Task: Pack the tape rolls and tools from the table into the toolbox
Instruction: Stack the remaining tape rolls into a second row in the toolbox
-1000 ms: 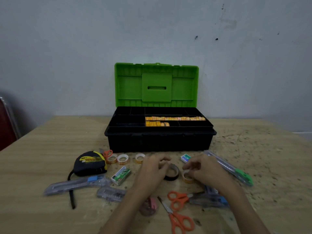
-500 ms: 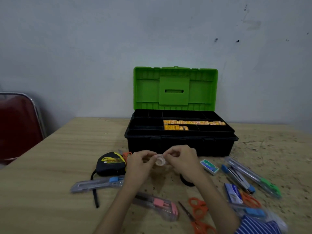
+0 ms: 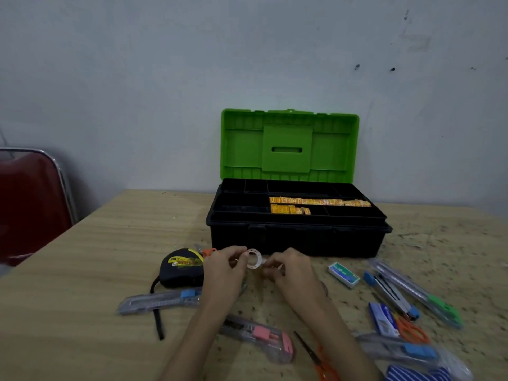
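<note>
A black toolbox [image 3: 297, 239] with its green lid [image 3: 288, 145] raised stands at the back of the table; yellow tape rolls [image 3: 319, 202] fill two tray compartments. In front of it my left hand [image 3: 224, 270] and my right hand [image 3: 288, 270] hold a small clear tape roll [image 3: 253, 259] between their fingertips, just above the table. A black and yellow tape measure [image 3: 182, 268] lies left of my left hand. Cutters lie around: one with a blue slider [image 3: 162, 299], one pink [image 3: 258, 335], one green [image 3: 423, 294]. Orange scissors [image 3: 319, 361] lie near the front.
A green staple box [image 3: 343, 274], a blue packet [image 3: 383, 318], more cutters and a second orange scissors [image 3: 412, 329] crowd the right front. A red chair [image 3: 30, 204] stands left of the wooden table [image 3: 96, 257]. A grey wall is behind.
My hands left the tape rolls on the table, came together and lifted a small clear roll in front of the toolbox. The camera view shifted left, bringing the chair into sight.
</note>
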